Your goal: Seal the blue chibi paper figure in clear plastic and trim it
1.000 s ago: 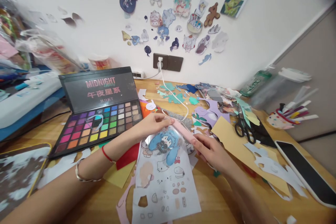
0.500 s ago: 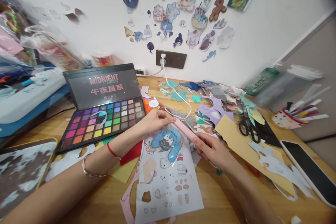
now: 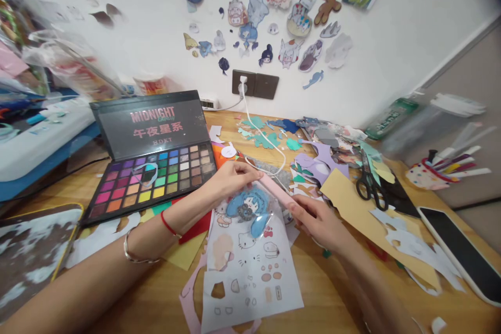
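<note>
Between my two hands stretches a pink strip (image 3: 276, 190), slanting down to the right. My left hand (image 3: 238, 175) pinches its upper left end, and my right hand (image 3: 313, 217) grips its lower right end with the thumb on top. Just under the strip lies a blue-haired character cutout (image 3: 250, 209) beneath glossy clear film; whether the film joins the strip I cannot tell. Below them is a white sheet (image 3: 287, 287) with small drawings, cat faces and cut-out holes. Pink paper scrap (image 3: 190, 292) sticks out from under the sheet.
An opened makeup palette (image 3: 156, 177) stands at left, with a yellow-rimmed tray (image 3: 35, 250) nearer me. Black scissors (image 3: 370, 188), yellow paper (image 3: 352, 209), a phone (image 3: 457, 250) and a pen holder (image 3: 428, 175) are at right. A white cable (image 3: 276, 148) runs from the wall socket.
Both hands keep hold of the pink strip in nearly the same place. The view has shifted slightly; the blue-haired cutout appears marginally higher, under the strip.
</note>
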Motion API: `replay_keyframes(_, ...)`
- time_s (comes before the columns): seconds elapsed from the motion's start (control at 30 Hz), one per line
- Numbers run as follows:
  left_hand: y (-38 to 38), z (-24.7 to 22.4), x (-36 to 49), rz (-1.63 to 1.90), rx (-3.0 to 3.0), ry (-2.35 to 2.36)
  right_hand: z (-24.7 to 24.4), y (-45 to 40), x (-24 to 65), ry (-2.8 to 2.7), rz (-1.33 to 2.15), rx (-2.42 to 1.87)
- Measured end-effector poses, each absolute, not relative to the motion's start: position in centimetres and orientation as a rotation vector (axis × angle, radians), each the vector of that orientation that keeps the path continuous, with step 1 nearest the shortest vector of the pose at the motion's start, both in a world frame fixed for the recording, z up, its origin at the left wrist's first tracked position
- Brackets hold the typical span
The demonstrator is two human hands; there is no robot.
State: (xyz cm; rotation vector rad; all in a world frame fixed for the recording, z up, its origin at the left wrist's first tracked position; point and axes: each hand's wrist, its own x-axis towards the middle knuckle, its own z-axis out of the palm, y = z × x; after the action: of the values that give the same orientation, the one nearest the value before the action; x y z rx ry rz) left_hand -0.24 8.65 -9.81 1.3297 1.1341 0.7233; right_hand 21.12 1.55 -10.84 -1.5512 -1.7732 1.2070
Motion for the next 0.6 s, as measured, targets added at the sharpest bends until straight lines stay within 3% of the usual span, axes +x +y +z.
replay_keyframes(0.37,10.6,-9.2,-3.2,0.778,0.986,0.533,-10.5,2.1,22.5,-1.245,1.350,-1.411)
replay_keyframes(0.6,10.1,-10.2,-2.7,0.787,1.165,0.591,-10.1,2.0,22.5,-1.202,1.305,-1.352)
